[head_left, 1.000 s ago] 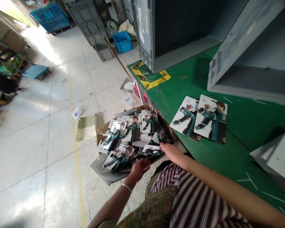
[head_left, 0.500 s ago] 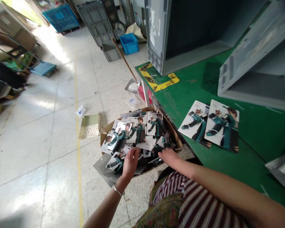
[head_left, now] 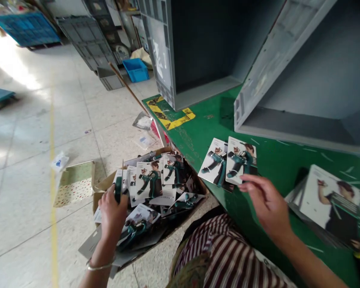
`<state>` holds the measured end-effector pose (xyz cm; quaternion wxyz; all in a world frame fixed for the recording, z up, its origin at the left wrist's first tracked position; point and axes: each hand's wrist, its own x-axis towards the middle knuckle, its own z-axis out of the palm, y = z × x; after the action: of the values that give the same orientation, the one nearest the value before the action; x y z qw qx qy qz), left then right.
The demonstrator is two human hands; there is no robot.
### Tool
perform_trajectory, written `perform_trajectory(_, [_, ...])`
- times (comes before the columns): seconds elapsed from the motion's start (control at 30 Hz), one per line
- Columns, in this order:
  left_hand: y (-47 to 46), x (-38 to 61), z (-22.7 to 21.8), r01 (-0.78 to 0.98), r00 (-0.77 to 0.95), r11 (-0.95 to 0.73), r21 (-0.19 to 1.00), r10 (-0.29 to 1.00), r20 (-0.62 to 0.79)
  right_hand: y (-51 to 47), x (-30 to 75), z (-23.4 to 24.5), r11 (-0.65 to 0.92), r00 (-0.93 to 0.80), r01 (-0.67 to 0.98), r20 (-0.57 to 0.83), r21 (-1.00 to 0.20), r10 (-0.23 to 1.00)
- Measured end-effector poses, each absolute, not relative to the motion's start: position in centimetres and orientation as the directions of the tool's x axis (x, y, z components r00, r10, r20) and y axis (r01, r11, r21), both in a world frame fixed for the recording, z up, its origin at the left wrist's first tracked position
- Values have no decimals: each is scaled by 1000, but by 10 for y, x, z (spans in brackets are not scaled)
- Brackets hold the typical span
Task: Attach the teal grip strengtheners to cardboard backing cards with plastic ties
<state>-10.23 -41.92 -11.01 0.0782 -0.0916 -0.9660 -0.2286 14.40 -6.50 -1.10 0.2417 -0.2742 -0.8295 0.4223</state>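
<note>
My left hand (head_left: 112,208) is closed around a carded teal-and-black tool (head_left: 118,188), seen almost edge-on over the left side of an open cardboard box (head_left: 202,188). Several more cards with teal tools (head_left: 148,180) lie jumbled in that box. Over the green table, my right hand (head_left: 265,204) has its fingers stretched out, the fingertips at the lower edge of a carded tool (head_left: 241,158). This card overlaps another carded tool (head_left: 214,162) on its left. Both lie face up.
Large grey plastic crates (head_left: 165,60) stand on the green table (head_left: 204,128). A stack of printed cards (head_left: 327,204) lies at the right. On the floor are a patterned tray (head_left: 75,184), a blue bin (head_left: 136,71) and a long wooden handle (head_left: 127,86).
My view has turned to the right. My right hand has moved from the box to the cards on the table. My left hand has shifted left over the box and taken hold of a carded tool.
</note>
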Motion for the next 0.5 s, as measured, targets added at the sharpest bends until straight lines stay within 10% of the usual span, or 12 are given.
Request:
perform_trajectory(0.23, [-245, -39, 17, 681, -730, 387, 622, 421, 538, 39, 174, -35, -3, -450, 290, -139, -957, 882])
perform_trajectory(0.4, [-153, -27, 14, 729, -522, 148, 669, 752, 402, 46, 156, -29, -109, -435, 376, -279, -920, 856])
perform_trajectory(0.5, [-137, -56, -7, 548, -659, 258, 796, 719, 221, 46, 147, -25, -163, -448, 405, -351, -900, 822])
